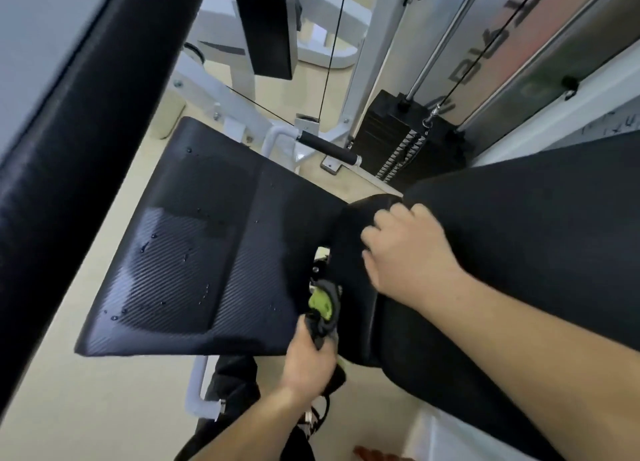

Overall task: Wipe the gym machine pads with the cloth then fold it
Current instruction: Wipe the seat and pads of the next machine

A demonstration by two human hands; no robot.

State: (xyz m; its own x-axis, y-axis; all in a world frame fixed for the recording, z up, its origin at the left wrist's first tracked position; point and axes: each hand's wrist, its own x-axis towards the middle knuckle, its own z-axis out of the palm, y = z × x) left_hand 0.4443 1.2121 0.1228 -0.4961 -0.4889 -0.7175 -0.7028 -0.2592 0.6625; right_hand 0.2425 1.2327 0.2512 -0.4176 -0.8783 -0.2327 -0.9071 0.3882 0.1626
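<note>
The black seat pad [194, 252] of the gym machine lies below me, with water droplets scattered on its ribbed surface. To its right rises the black back pad [519, 238]. My left hand [308, 360] grips a bunched green and dark grey cloth [322, 304] at the seat pad's near right corner, by the gap between the two pads. My right hand [408, 249] rests on the lower end of the back pad, fingers curled over its edge.
A thick black padded bar [62, 148] crosses the left side. Behind the seat stand a black handle grip [329, 147], white machine frame [249, 114], cables and a black weight stack [398, 145]. Beige floor [86, 391] surrounds the seat.
</note>
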